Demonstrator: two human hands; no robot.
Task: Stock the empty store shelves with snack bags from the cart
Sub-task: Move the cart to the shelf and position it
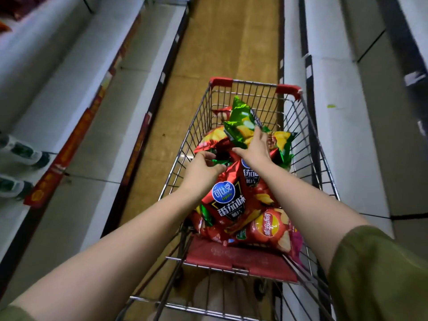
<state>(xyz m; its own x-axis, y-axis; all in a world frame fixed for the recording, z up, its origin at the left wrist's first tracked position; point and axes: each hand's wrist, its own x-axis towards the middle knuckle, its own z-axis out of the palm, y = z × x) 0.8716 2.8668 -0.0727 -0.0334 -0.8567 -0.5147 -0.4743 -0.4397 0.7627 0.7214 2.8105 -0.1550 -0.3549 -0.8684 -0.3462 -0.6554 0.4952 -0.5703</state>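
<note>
A wire shopping cart (201, 112) with red corner guards stands in the aisle, piled with snack bags. Both my arms reach into it. My left hand (203, 167) curls its fingers and thumb round the top of a red tomato-flavour chip bag (228, 205). My right hand (253, 149) lies with fingers stretched forward against a green chip bag (240, 121) that sticks up near the far end. A red Lay's bag (271, 230) lies at the near end, and yellow-and-red bags (281, 137) sit under the green one.
White shelves (92, 126) run along the left, edged with red price strips (69, 149); a few packaged goods (23, 154) sit at the far left. More white shelving (342, 126) lines the right, close to the cart. The wooden floor (231, 42) stretches ahead.
</note>
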